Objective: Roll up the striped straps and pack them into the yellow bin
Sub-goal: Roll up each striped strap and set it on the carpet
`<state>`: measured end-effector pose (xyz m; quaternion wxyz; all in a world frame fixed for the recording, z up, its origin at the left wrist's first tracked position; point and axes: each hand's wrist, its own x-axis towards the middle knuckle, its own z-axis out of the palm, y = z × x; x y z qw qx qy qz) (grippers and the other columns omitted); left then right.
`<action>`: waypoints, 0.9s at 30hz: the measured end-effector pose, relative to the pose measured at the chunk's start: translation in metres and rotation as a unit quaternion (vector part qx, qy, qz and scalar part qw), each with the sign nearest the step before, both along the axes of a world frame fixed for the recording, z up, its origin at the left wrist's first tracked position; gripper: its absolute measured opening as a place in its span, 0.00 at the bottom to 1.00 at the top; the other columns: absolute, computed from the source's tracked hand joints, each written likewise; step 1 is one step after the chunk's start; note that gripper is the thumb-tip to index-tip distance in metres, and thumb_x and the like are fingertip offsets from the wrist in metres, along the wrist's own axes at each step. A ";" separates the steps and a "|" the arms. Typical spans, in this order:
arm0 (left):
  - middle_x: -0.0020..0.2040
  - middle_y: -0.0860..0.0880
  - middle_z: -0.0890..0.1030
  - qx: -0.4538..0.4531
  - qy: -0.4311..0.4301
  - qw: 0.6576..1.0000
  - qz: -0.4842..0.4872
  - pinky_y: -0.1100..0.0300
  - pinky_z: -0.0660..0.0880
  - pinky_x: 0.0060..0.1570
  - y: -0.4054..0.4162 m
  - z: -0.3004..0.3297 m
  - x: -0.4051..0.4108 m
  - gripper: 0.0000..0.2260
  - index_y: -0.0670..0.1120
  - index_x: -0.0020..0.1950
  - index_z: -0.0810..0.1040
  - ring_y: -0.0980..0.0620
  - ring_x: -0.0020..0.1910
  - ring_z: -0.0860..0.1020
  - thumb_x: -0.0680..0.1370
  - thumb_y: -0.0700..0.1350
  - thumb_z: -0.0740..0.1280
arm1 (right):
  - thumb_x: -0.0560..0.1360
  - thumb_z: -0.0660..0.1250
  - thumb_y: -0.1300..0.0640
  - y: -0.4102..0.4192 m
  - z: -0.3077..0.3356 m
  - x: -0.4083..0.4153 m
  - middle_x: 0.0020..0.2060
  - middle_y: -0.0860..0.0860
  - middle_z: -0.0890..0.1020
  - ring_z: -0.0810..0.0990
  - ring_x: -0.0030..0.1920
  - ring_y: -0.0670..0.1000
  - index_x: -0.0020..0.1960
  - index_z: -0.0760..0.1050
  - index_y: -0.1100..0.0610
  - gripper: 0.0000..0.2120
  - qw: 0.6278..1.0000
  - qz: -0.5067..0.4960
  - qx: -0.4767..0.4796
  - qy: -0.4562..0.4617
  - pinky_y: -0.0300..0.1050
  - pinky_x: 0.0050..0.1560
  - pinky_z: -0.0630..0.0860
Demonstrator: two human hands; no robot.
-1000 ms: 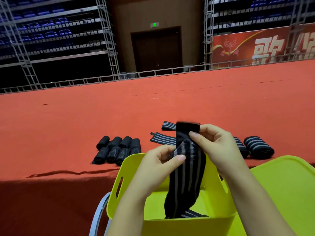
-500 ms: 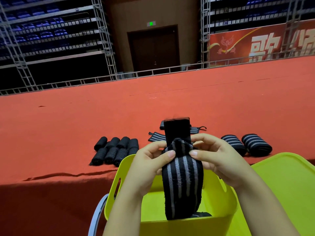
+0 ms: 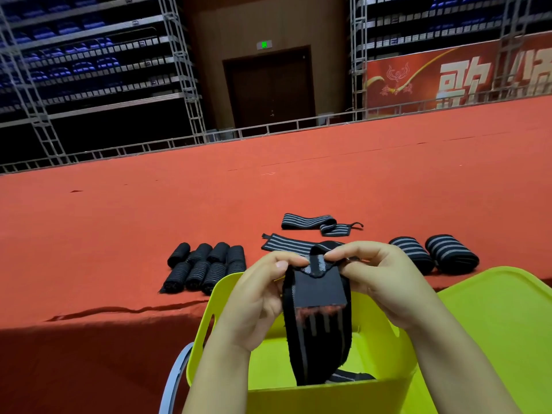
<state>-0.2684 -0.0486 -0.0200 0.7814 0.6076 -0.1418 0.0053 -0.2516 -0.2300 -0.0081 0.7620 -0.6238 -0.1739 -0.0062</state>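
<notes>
Since the earlier frames the strap's [image 3: 316, 318] plain black tab end, which stood upright above the hands, has been folded over toward the viewer and now lies flat against the hanging part.

Head view: the left hand [image 3: 257, 297] and right hand [image 3: 385, 282] meet at lower centre, each with fingers curled and clamped on the top fold of the strap, thumbs and forefingers pinching it from either side. The strap is black woven elastic with grey lengthwise stripes; its tail drops into the bin [image 3: 328, 395], a glossy yellow-green plastic tub with a slot handle in its left wall. A matching flat lid [image 3: 501, 324] lies at lower right. Behind, on the red felt-covered counter [image 3: 119, 234], eight tight dark rolls [image 3: 206, 267] sit in two rows at left of centre, two fatter striped rolls [image 3: 433, 256] at right, and two loose straps [image 3: 316, 224] lie flat between them.
</notes>
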 end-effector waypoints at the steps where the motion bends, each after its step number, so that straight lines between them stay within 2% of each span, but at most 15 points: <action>1: 0.46 0.46 0.81 0.010 -0.004 1.000 0.001 0.46 0.71 0.51 -0.001 0.000 0.000 0.07 0.48 0.43 0.83 0.48 0.48 0.78 0.70 0.49 0.68 | 0.73 0.60 0.77 0.001 0.000 0.000 0.34 0.51 0.85 0.83 0.37 0.48 0.36 0.82 0.58 0.19 1.000 -0.013 -0.005 -0.012 0.38 0.36 0.79; 4: 0.49 0.47 0.82 0.074 -0.002 0.997 0.030 0.46 0.75 0.53 -0.002 0.001 -0.001 0.16 0.52 0.51 0.80 0.47 0.51 0.80 0.64 0.53 0.74 | 0.73 0.62 0.77 0.003 -0.001 -0.001 0.36 0.49 0.84 0.83 0.39 0.45 0.37 0.83 0.59 0.17 0.997 -0.049 -0.010 -0.050 0.36 0.37 0.78; 7: 0.53 0.47 0.84 0.110 0.025 0.993 0.025 0.43 0.76 0.55 0.000 0.002 -0.002 0.27 0.52 0.62 0.73 0.47 0.54 0.82 0.65 0.51 0.76 | 0.72 0.63 0.77 0.004 0.000 -0.002 0.42 0.51 0.82 0.82 0.42 0.43 0.36 0.84 0.57 0.20 0.994 -0.064 -0.016 -0.092 0.34 0.39 0.77; 10: 0.50 0.47 0.85 0.133 0.013 0.990 0.038 0.57 0.77 0.44 0.002 0.003 -0.003 0.20 0.49 0.61 0.74 0.50 0.50 0.83 0.72 0.40 0.75 | 0.73 0.61 0.76 0.003 -0.002 -0.001 0.45 0.51 0.81 0.81 0.44 0.42 0.36 0.84 0.56 0.21 0.992 -0.063 -0.032 -0.104 0.33 0.39 0.75; 12: 0.48 0.47 0.85 0.126 0.000 0.991 0.052 0.61 0.76 0.41 0.002 0.003 -0.003 0.19 0.48 0.59 0.75 0.51 0.47 0.83 0.72 0.35 0.73 | 0.73 0.63 0.71 0.002 -0.003 0.000 0.47 0.50 0.81 0.81 0.48 0.44 0.38 0.85 0.55 0.17 0.994 -0.041 -0.023 -0.099 0.35 0.42 0.77; 14: 0.47 0.47 0.85 0.110 -0.009 0.992 0.056 0.61 0.77 0.42 0.001 0.002 -0.003 0.21 0.47 0.59 0.74 0.51 0.46 0.82 0.69 0.36 0.74 | 0.70 0.64 0.63 -0.001 -0.003 0.000 0.48 0.49 0.83 0.82 0.51 0.46 0.46 0.84 0.55 0.11 0.996 0.010 -0.009 -0.088 0.38 0.46 0.78; 16: 0.48 0.46 0.85 0.093 -0.019 0.994 0.054 0.59 0.78 0.43 0.001 0.002 -0.004 0.22 0.46 0.60 0.74 0.50 0.47 0.83 0.67 0.38 0.73 | 0.69 0.68 0.59 -0.006 -0.005 -0.001 0.52 0.48 0.83 0.82 0.53 0.47 0.57 0.78 0.51 0.17 0.995 0.058 -0.033 -0.078 0.40 0.50 0.78; 18: 0.49 0.45 0.85 0.081 -0.028 0.995 0.056 0.58 0.78 0.44 0.001 0.003 -0.004 0.23 0.46 0.60 0.73 0.49 0.47 0.83 0.67 0.38 0.72 | 0.68 0.74 0.59 -0.008 -0.007 -0.003 0.55 0.47 0.81 0.81 0.56 0.48 0.62 0.74 0.46 0.24 0.990 0.075 -0.091 -0.079 0.43 0.54 0.78; 20: 0.49 0.44 0.85 0.081 -0.035 0.994 0.060 0.58 0.79 0.44 -0.001 0.004 -0.005 0.24 0.47 0.61 0.73 0.48 0.48 0.83 0.68 0.36 0.73 | 0.70 0.74 0.64 -0.008 -0.009 -0.005 0.55 0.48 0.82 0.81 0.57 0.48 0.62 0.74 0.48 0.24 0.986 0.070 -0.128 -0.083 0.45 0.57 0.78; 23: 0.50 0.45 0.85 0.076 -0.037 0.994 0.063 0.54 0.80 0.50 -0.004 0.005 -0.005 0.25 0.50 0.63 0.72 0.47 0.50 0.83 0.72 0.31 0.72 | 0.71 0.72 0.68 -0.007 -0.008 -0.006 0.53 0.48 0.83 0.82 0.56 0.48 0.58 0.75 0.53 0.20 0.986 0.045 -0.127 -0.094 0.46 0.56 0.78; 27: 0.53 0.46 0.85 0.081 -0.030 0.995 0.042 0.53 0.79 0.54 -0.003 0.002 -0.005 0.26 0.51 0.64 0.72 0.47 0.54 0.82 0.68 0.38 0.73 | 0.70 0.72 0.69 -0.005 -0.008 -0.005 0.52 0.50 0.83 0.82 0.55 0.49 0.56 0.76 0.54 0.18 0.988 0.020 -0.109 -0.106 0.45 0.54 0.79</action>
